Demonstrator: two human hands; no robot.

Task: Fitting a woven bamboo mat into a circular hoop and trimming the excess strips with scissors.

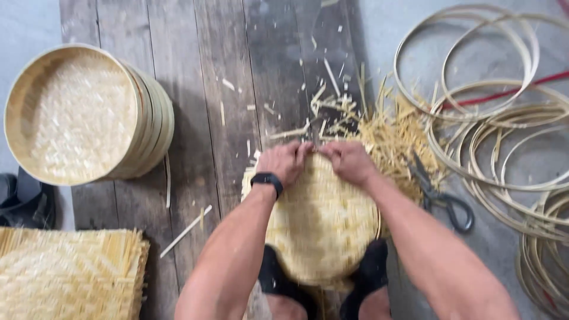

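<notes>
A round woven bamboo tray [320, 222] lies on the wooden planks, pinned at its near edge under two black-socked feet [373, 266]. My left hand [283, 161], with a black wristband, and my right hand [348, 160] both grip the tray's far rim, fingers curled over the edge and nearly touching each other. Loose weave ends stick out at the tray's left corner. The frame is slightly blurred, so the fingertips are unclear.
A stack of round bamboo sieves [77, 115] stands at left. Square woven mats [68, 275] lie bottom left. Bamboo trimmings [391, 133] litter the planks beyond the tray. Black scissors [441, 198] lie to the right, beside several bamboo hoops [504, 118].
</notes>
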